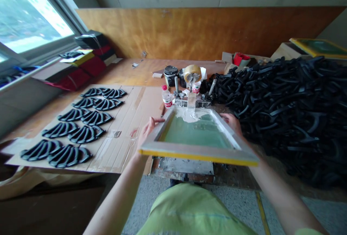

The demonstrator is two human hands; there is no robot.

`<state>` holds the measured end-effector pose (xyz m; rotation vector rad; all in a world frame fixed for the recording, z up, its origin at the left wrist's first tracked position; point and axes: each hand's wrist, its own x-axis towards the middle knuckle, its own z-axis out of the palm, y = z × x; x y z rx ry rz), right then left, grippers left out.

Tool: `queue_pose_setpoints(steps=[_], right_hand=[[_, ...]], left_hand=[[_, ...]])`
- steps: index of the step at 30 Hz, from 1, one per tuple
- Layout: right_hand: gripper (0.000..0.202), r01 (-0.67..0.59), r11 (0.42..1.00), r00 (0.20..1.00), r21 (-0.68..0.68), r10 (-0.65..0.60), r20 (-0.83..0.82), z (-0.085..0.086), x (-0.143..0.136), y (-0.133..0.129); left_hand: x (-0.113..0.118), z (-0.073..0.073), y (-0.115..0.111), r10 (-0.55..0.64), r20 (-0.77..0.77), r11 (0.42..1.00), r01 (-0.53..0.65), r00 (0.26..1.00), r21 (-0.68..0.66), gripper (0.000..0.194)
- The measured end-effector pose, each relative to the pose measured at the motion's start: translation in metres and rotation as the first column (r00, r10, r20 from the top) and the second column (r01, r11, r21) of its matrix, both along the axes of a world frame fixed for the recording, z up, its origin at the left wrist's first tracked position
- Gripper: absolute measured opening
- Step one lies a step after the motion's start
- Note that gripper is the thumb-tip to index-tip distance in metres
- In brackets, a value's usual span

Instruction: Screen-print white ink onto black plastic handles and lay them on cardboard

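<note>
A screen frame point(189, 150) with green mesh and a yellow front edge is tilted up in front of me, its near side raised above a metal plate point(187, 166). White paste point(191, 115) lies at the mesh's far end, below a metal clamp point(192, 102). My left hand point(148, 130) grips the frame's left side, thumb on top. On the right side, my right hand point(232, 123) holds the frame, its fingers partly hidden behind it.
Black fan-shaped parts point(92, 117) lie in rows on cardboard point(130, 119) at the left. A large heap of black parts point(292, 108) fills the right. Behind the clamp stand a bottle point(166, 97), a paint tub point(170, 76) and a tape roll point(192, 74).
</note>
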<state>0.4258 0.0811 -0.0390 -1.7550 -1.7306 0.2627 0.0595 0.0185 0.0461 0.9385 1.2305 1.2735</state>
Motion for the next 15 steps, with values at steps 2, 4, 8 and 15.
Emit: queue_pose_setpoints(steps=[2, 4, 8, 15], right_hand=[[0.033, -0.032, 0.998, 0.999, 0.060, 0.034, -0.025, 0.016, 0.002, 0.014], [0.040, -0.144, 0.978, 0.989, 0.152, 0.146, 0.001, 0.029, -0.021, 0.028], [0.058, -0.381, 0.912, 0.913, 0.151, 0.345, 0.217, 0.035, -0.098, 0.049], [0.006, -0.383, 0.913, 0.805, -0.143, 0.406, 0.432, 0.015, -0.121, 0.054]], left_hand=[[-0.008, -0.027, -0.019, -0.066, -0.014, 0.988, 0.063, 0.998, -0.141, 0.048], [-0.011, -0.056, -0.034, -0.107, 0.002, 0.969, 0.105, 0.994, -0.223, 0.053], [-0.005, -0.105, -0.043, -0.100, -0.029, 0.960, 0.089, 0.995, -0.265, 0.077], [-0.005, -0.138, -0.039, -0.111, -0.112, 0.968, 0.083, 0.988, -0.235, 0.071]])
